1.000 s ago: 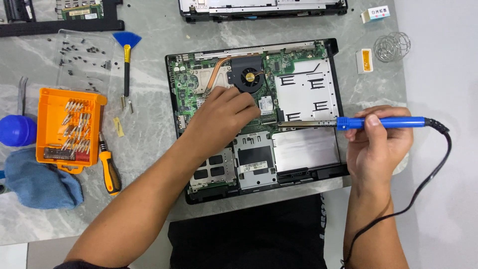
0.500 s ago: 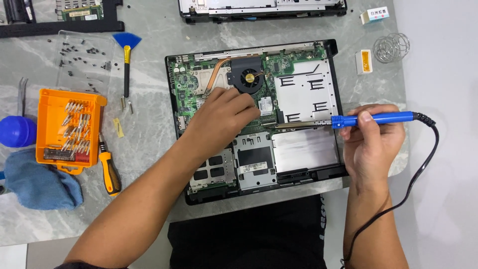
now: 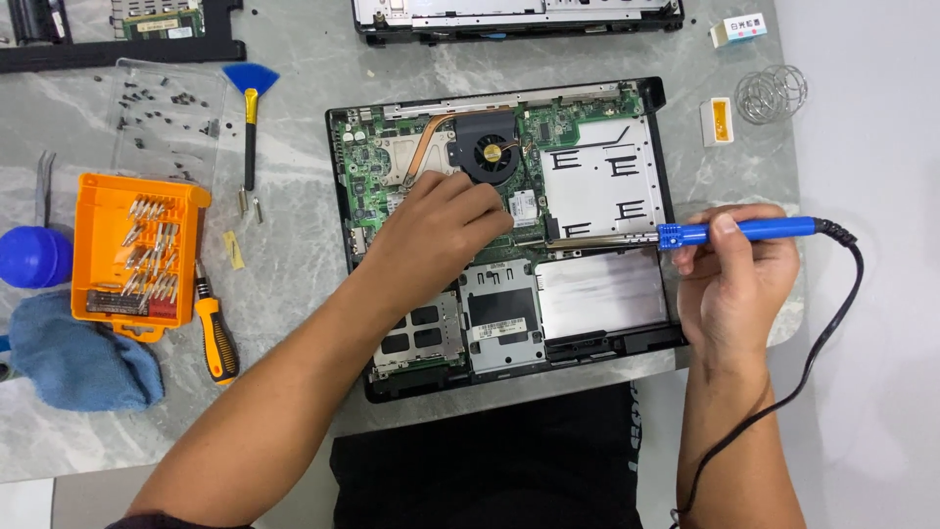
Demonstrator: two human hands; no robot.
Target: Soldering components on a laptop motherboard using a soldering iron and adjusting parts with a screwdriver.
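Blue soldering iron [image 3: 744, 231], green circuit board [image 3: 367, 171] (copper pipe), orange bit case [image 3: 108, 211].

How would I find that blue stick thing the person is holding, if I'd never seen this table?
Find the big opened laptop lying in the middle of the grey table. At its right edge, the right hand holds a soldering iron sideways, metal tip pointing left over the laptop. It alone has a blue handle with a black cord trailing off the table.

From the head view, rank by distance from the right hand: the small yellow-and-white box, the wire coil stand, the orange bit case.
1. Small yellow-and-white box, just above the right hand.
2. Wire coil stand, up and right.
3. Orange bit case, far left.
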